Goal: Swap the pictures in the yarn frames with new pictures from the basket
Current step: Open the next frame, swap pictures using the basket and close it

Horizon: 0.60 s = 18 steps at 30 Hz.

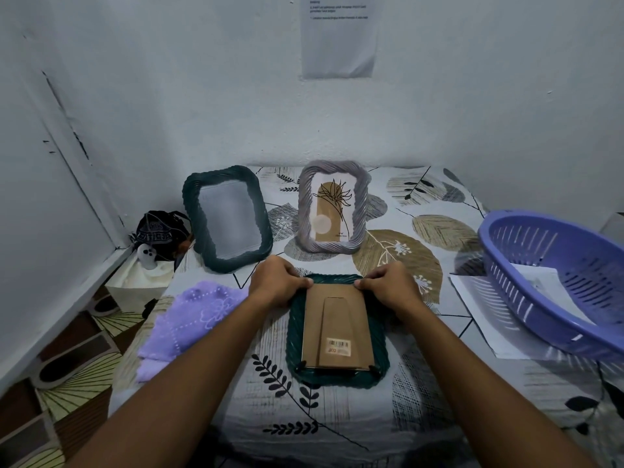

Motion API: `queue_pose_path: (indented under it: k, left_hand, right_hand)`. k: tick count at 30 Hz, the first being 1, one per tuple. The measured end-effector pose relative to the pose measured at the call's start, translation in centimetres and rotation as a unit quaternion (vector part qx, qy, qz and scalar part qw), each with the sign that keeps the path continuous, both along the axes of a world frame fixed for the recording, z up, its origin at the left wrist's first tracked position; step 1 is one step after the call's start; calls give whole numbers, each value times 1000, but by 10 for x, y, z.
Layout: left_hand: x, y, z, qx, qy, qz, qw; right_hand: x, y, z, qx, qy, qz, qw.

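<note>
A green yarn frame (pixel 337 332) lies face down near the front edge of the tabletop (pixel 472 400), a little left of its middle, on a cloth printed with leaves. Its brown cardboard backing (pixel 337 327) faces up, with a folded stand flap down its centre and a barcode sticker (pixel 338 346) near the lower end. Two small dark clips sit at the backing's lower corners.

The left hand (pixel 280 283) holds the frame's far left corner, its fingers curled over the yarn edge and the thumb tip pressed at the top corner of the backing. The right hand (pixel 388 285) does the same at the far right corner, fingers curled round the edge and thumb on the backing's corner. Both forearms reach in from the front edge.

Behind the hands, towards the back edge, a dark teal yarn frame (pixel 228 219) leans tilted at the back left corner; its pane looks blank and grey. Just to its right, a grey-lilac yarn frame (pixel 332 206) stands upright, showing a picture (pixel 332 211) of a line-drawn plant over a tan arch.

A lilac towel (pixel 189 324) lies crumpled at the left edge, beside the left forearm. At the right edge a purple slotted basket (pixel 557 285) sits tilted on a white sheet of paper (pixel 479 315), with pale sheets inside it; what they show I cannot tell.

Off the left edge, a dark bag (pixel 160 231) rests in the corner by the wall. A printed notice (pixel 338 35) is stuck to the wall above.
</note>
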State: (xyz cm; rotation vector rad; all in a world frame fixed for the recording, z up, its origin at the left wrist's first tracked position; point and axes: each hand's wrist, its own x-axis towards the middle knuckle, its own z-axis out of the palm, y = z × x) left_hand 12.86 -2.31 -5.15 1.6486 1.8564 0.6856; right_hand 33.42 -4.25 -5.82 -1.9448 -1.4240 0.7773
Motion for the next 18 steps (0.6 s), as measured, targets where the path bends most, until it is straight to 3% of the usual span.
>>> queue_pose_path:
  k: [18]
  left_hand:
    - [-5, 0, 3, 6, -6, -46, 999]
  right_hand:
    - [7, 3, -2, -3, 5, 31, 999]
